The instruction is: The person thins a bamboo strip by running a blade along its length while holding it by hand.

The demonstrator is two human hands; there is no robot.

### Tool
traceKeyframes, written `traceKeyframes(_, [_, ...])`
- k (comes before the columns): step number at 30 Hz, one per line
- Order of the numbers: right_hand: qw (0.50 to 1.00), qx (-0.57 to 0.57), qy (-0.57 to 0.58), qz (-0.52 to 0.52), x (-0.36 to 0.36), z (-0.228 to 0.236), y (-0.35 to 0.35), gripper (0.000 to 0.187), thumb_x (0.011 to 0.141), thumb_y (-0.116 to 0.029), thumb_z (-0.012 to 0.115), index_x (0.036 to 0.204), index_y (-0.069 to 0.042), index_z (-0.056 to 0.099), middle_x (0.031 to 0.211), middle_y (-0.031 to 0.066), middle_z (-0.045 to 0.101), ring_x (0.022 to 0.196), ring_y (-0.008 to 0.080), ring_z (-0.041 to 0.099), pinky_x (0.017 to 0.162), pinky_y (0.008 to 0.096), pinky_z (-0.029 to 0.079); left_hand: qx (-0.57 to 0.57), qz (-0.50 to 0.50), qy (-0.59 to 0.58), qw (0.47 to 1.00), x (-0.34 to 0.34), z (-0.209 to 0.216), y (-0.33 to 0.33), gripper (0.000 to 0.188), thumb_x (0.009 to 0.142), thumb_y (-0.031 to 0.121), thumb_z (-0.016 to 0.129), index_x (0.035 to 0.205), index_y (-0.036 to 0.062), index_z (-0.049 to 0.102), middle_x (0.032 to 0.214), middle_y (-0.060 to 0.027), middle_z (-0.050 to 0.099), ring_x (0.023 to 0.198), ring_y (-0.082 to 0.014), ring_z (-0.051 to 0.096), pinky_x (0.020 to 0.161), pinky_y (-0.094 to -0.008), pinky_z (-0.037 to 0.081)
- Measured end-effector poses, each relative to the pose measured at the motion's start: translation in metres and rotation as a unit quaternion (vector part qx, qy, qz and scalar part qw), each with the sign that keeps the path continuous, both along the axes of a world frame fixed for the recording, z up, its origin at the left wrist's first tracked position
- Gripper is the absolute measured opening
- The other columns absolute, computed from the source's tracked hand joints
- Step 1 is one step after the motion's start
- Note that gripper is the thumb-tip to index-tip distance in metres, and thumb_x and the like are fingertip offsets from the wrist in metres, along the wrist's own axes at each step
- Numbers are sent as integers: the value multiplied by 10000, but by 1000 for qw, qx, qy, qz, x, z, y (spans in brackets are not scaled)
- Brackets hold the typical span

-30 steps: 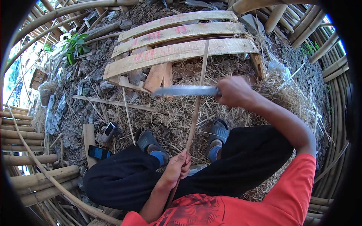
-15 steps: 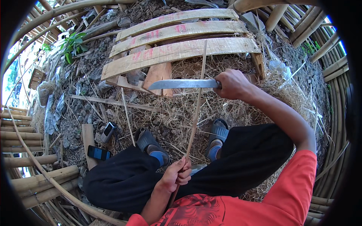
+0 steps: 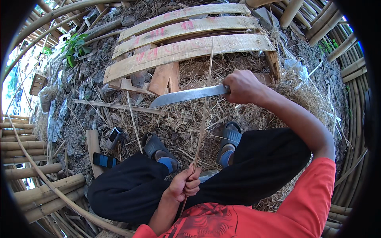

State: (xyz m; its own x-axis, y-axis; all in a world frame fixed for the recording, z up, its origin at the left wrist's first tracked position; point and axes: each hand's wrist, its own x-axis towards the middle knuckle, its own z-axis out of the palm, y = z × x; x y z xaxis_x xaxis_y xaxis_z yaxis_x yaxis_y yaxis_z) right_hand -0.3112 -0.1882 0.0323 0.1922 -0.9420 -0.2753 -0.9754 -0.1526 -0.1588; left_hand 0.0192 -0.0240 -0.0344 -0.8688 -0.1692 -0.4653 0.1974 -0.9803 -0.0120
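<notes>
A thin bamboo strip slants up from my lap toward the slatted pallet, and my left hand is closed round its lower part. My right hand grips the handle of a long machete, whose blade points left with its tip a little lower. The blade crosses the upper part of the strip; whether its edge touches cannot be told. Most of the handle is hidden in my fist. The strip's upper end overlaps the nearest slat of the wooden pallet.
Shavings litter the ground around my sandalled feet. A phone and a small boxy device lie left of my left knee, beside a flat bamboo piece. Bamboo poles stack at the left; a bamboo wall rises at the right.
The machete has tilted, its tip dropping down and left, and crosses the strip slightly lower. The strip's upper end has shifted a little left. My left hand keeps its grip low down.
</notes>
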Motion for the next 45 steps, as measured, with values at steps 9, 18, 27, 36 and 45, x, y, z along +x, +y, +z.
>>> traceKeyframes(9, [988, 7, 28, -154, -32, 8, -18, 224, 801, -264, 668, 763, -51, 728, 745, 138, 710, 648, 288, 697, 661, 409, 571, -27, -9, -32, 999, -3, 11, 4, 456, 1065, 496, 311, 757, 161, 349, 528, 80, 227, 418, -41, 176, 363, -218, 141])
traceKeyframes(18, [997, 40, -12, -66, 1, 15, 5, 218, 780, -215, 654, 789, -10, 727, 708, 196, 685, 653, 335, 695, 689, 425, 571, -31, -16, -13, 999, 0, 4, 5, 452, 1065, 492, 320, 755, 163, 346, 535, 79, 238, 420, -39, 179, 368, -219, 145])
traceKeyframes(27, [993, -35, 38, -104, -28, 12, -31, 226, 765, -218, 647, 822, -8, 711, 806, 194, 709, 746, 351, 702, 724, 443, 556, -16, -3, -3, 1000, -1, 8, 3, 451, 1065, 490, 323, 752, 165, 349, 535, 78, 242, 418, -42, 181, 367, -216, 147])
traceKeyframes(36, [975, -13, 10, -222, -48, 18, -40, 286, 838, -255, 633, 828, 15, 726, 704, 170, 689, 624, 234, 673, 595, 414, 547, -16, -11, -29, 999, 4, 18, 9, 456, 1060, 500, 333, 750, 167, 351, 534, 82, 229, 424, -40, 179, 364, -215, 143])
traceKeyframes(45, [977, -31, 6, -211, -38, 25, -6, 359, 818, -303, 670, 773, 52, 694, 743, 264, 676, 717, 393, 688, 715, 467, 541, -10, -15, -6, 1000, 19, 4, 26, 462, 1062, 505, 315, 751, 166, 353, 546, 81, 239, 437, -38, 181, 374, -212, 138])
